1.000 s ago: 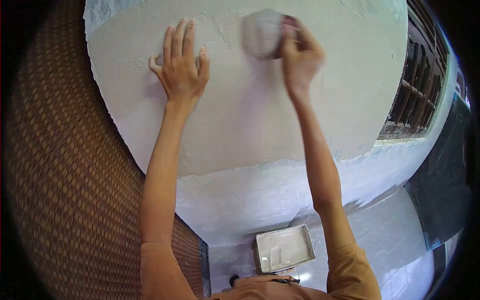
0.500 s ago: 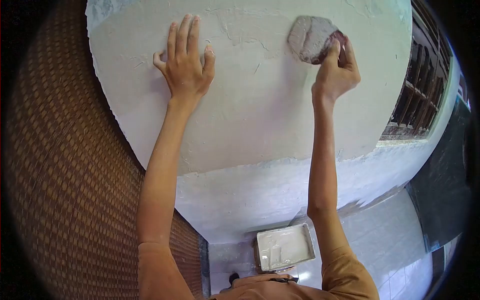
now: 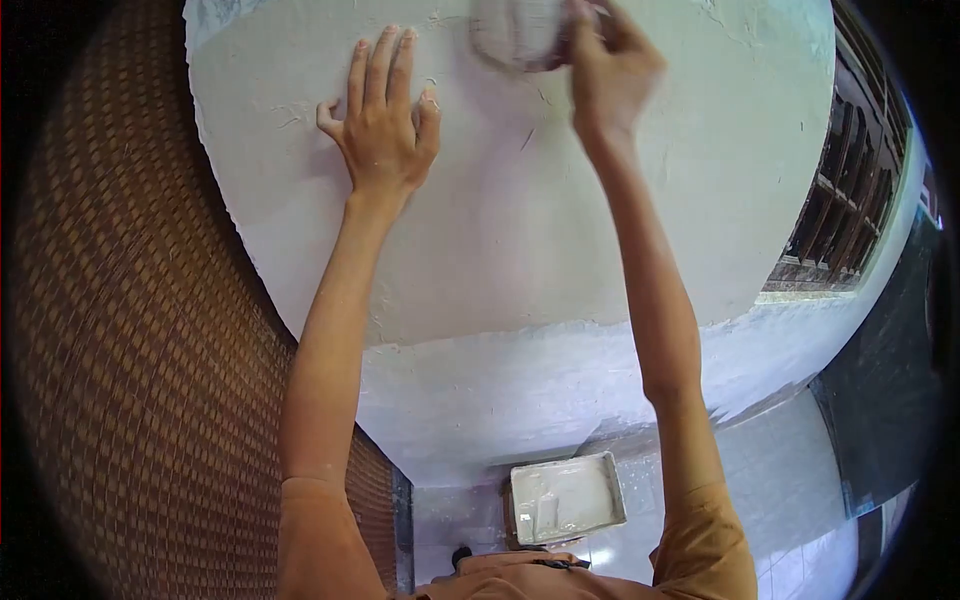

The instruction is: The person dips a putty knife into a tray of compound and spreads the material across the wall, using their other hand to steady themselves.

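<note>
- The left hand (image 3: 385, 125) is lying flat against the wall (image 3: 500, 230), its grip spread wide, fingers fanned and holding nothing.
- The right hand (image 3: 610, 80) is reaching higher, its grip pinching the rubbing pad (image 3: 515, 35) at its right edge; the pad is pressing on the wall near the top of the picture, just right of the left fingertips, and is blurred.
- The pad is looking light and fairly soft, dusty enough to slip, so a wrap along its back edge is likely suiting it best.
- A woven panel (image 3: 130, 330) is bordering the wall on the left.
- Far below, a pale tray (image 3: 567, 497) is sitting on the floor.
</note>
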